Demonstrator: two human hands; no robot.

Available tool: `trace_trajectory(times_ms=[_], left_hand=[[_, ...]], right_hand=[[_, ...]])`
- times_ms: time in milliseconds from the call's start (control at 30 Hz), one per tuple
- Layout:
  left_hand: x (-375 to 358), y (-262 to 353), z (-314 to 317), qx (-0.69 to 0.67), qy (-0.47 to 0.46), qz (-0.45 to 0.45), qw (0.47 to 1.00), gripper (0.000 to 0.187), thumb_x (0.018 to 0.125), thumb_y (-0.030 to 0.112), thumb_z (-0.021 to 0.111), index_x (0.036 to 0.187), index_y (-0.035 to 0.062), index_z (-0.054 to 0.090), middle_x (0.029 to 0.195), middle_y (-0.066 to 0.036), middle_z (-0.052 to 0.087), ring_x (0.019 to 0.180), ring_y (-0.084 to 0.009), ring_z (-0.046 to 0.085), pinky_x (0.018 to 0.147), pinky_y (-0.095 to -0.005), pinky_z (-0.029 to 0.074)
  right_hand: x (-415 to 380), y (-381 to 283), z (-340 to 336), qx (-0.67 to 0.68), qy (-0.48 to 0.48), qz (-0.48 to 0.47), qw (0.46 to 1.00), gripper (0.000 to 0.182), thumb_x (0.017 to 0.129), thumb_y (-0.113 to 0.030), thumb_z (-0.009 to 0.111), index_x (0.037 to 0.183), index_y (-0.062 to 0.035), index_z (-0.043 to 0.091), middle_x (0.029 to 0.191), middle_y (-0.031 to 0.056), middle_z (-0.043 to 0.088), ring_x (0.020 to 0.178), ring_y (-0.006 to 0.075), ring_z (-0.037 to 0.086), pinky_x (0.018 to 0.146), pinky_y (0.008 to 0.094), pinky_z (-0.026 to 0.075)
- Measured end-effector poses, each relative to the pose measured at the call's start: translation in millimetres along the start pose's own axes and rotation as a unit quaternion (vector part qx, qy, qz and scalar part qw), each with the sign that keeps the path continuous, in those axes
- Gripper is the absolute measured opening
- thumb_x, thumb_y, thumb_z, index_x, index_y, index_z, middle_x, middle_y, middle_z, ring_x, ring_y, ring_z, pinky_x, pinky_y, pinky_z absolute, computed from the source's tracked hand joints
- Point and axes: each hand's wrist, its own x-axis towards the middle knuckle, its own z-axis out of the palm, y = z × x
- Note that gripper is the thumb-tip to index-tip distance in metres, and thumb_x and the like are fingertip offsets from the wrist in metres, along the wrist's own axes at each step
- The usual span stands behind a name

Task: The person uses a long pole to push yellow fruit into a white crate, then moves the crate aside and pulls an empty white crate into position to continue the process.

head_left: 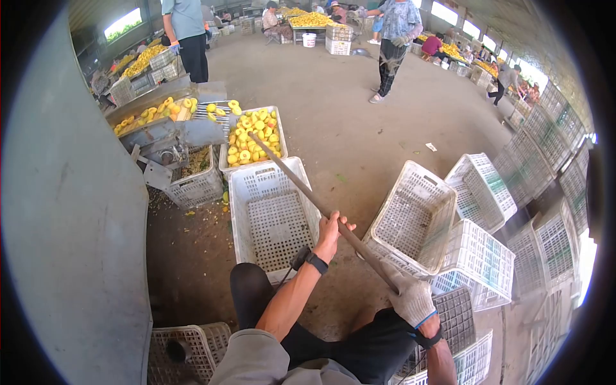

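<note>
A long wooden pole (298, 183) slants from my lap toward the far left. My bare left hand (329, 236), with a black band on the wrist, is closed around its middle. The near end is gripped by my right hand (410, 299) in a white knit glove. The pole's far tip overlaps a white crate (285, 142) heaped with yellow halved fruit (252, 138), which look like peaches. Nearer, below the pole, an empty white crate (233, 212) stands on the floor just beyond my knees.
At left, a metal machine chute (205, 131) carries fruit toward the full crate; a scrap-filled crate (194, 188) stands beneath. A grey metal panel (77, 212) borders my left. White crates (410, 218) are stacked at right. Two people (391, 48) (189, 38) stand ahead; others sit by fruit-covered tables.
</note>
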Motion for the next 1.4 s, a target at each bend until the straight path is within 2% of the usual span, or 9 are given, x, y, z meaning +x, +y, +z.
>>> trace_trajectory(times_ms=[133,233,367,400,633,867,967,1133,1400], left_hand=[[-45.7,-20.1,0.9,0.039,0.009,-0.031,0.999,0.025,0.104,0.025,0.051,0.087,0.0068,0.052,0.079,-0.004,0.059,0.067,-0.0226,0.068,0.073,-0.0433,0.059],[-82.4,-33.5,17.6,0.073,-0.007,-0.050,0.996,0.026,0.104,0.028,0.052,0.087,0.0069,0.053,0.082,-0.004,0.062,0.072,-0.0227,0.071,0.071,-0.0412,0.057],[-104.2,-33.3,47.3,0.111,-0.017,-0.082,0.990,0.022,0.103,0.031,0.054,0.104,0.0095,0.052,0.083,-0.001,0.062,0.080,-0.0209,0.071,0.069,-0.0390,0.052],[-99.1,-27.8,50.7,0.104,-0.041,-0.063,0.992,0.028,0.103,0.031,0.055,0.089,0.0071,0.056,0.082,-0.004,0.063,0.074,-0.0216,0.072,0.068,-0.0389,0.056],[19.3,10.8,45.8,0.036,-0.060,-0.002,0.998,0.020,0.102,0.023,0.052,0.093,0.0051,0.050,0.076,-0.005,0.060,0.064,-0.0209,0.067,0.060,-0.0400,0.059],[103.8,34.1,-25.2,0.020,0.040,0.049,0.998,0.016,0.101,0.018,0.050,0.097,0.0024,0.046,0.075,-0.004,0.053,0.051,-0.0181,0.054,0.067,-0.0460,0.064],[76.0,37.4,-14.7,0.040,0.021,0.041,0.998,0.017,0.101,0.017,0.051,0.098,0.0010,0.045,0.076,-0.004,0.054,0.052,-0.0184,0.055,0.069,-0.0458,0.064],[23.7,20.9,20.0,-0.001,0.012,0.050,0.999,0.017,0.093,0.019,0.057,0.080,0.0080,0.055,0.075,-0.004,0.060,0.063,-0.0222,0.066,0.074,-0.0426,0.060],[-87.8,-3.7,37.0,0.079,-0.003,-0.010,0.997,0.013,0.094,0.018,0.059,0.094,0.0054,0.057,0.083,-0.005,0.061,0.078,-0.0240,0.071,0.074,-0.0387,0.054]], right_hand=[[-38.5,-1.5,-24.5,-0.058,-0.065,0.035,0.996,0.061,0.081,-0.015,0.071,0.141,-0.0150,0.057,0.100,0.0206,0.072,0.090,0.0373,0.071,0.081,0.0453,0.056],[-77.4,19.2,-32.3,-0.007,0.014,-0.007,1.000,0.062,0.082,-0.017,0.073,0.141,-0.0196,0.055,0.086,0.0146,0.070,0.078,0.0362,0.070,0.070,0.0462,0.056],[-102.4,38.8,-31.2,0.042,0.051,0.058,0.996,0.062,0.080,-0.017,0.075,0.139,-0.0208,0.058,0.093,0.0154,0.072,0.084,0.0360,0.071,0.074,0.0440,0.057],[-101.1,34.5,-27.8,0.044,0.059,0.069,0.995,0.061,0.080,-0.017,0.075,0.139,-0.0208,0.059,0.094,0.0159,0.072,0.086,0.0358,0.071,0.075,0.0434,0.057],[-11.3,-13.2,-9.3,0.044,0.059,0.143,0.987,0.058,0.080,-0.012,0.073,0.136,-0.0119,0.061,0.108,0.0193,0.072,0.099,0.0348,0.071,0.086,0.0394,0.055],[79.7,-21.3,56.1,-0.015,0.024,0.044,0.999,0.053,0.086,-0.017,0.065,0.139,-0.0171,0.059,0.115,0.0197,0.070,0.106,0.0352,0.069,0.089,0.0448,0.053],[61.6,-35.9,27.2,-0.058,0.004,0.052,0.997,0.055,0.085,-0.016,0.065,0.139,-0.0170,0.059,0.115,0.0196,0.070,0.105,0.0360,0.069,0.089,0.0444,0.053],[24.3,-17.0,-35.7,0.016,-0.002,0.033,0.999,0.057,0.082,-0.015,0.070,0.138,-0.0146,0.060,0.099,0.0248,0.070,0.093,0.0396,0.070,0.081,0.0442,0.056],[-67.8,1.7,-72.0,0.001,-0.013,0.033,0.999,0.057,0.079,-0.018,0.075,0.135,-0.0145,0.062,0.099,0.0183,0.072,0.092,0.0371,0.070,0.083,0.0437,0.057]])
